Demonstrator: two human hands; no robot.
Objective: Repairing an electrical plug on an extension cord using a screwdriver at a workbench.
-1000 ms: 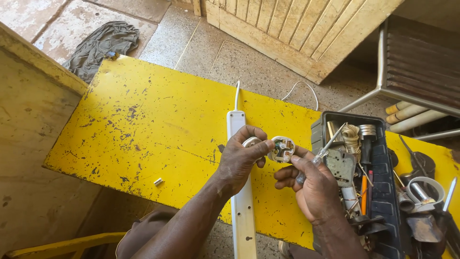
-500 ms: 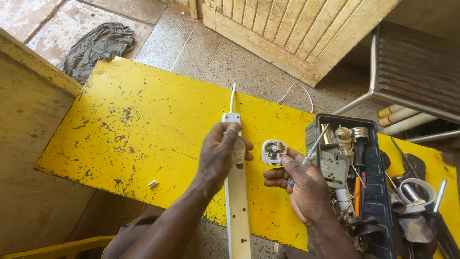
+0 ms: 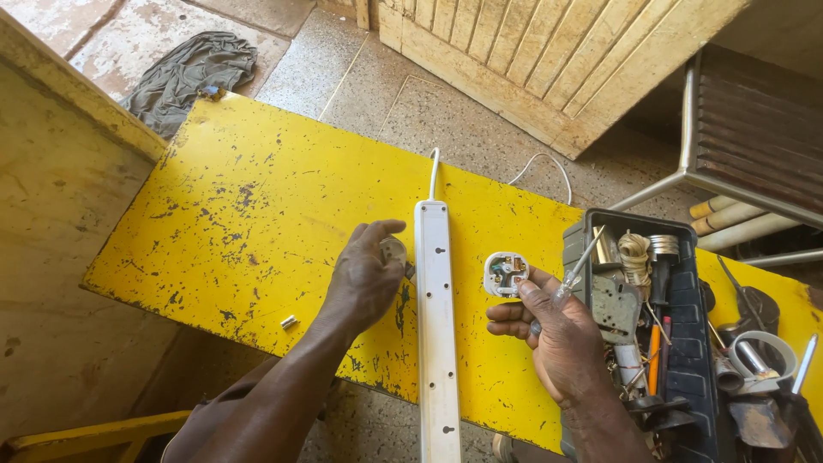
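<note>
My left hand (image 3: 367, 279) rests on the yellow table (image 3: 231, 214) just left of a long white power strip (image 3: 435, 334), its fingertips closed on a small pale plug cover (image 3: 393, 250). My right hand (image 3: 553, 330) holds an opened white plug base (image 3: 505, 273) with its metal terminals showing, pinched at the thumb. A clear-handled screwdriver (image 3: 576, 270) is also gripped in that hand, slanting up to the right. The strip's white cord (image 3: 433, 173) runs off the far edge of the table.
A dark open toolbox (image 3: 677, 343) full of tools stands at the right of my right hand. A small white piece (image 3: 289, 322) lies near the table's front edge. A grey cloth (image 3: 190, 73) lies on the floor beyond. Wooden panel and metal frame at the back right.
My hands have parted: the left one moved left across the power strip with the cover, while the right keeps the plug base. The view has shifted slightly.
</note>
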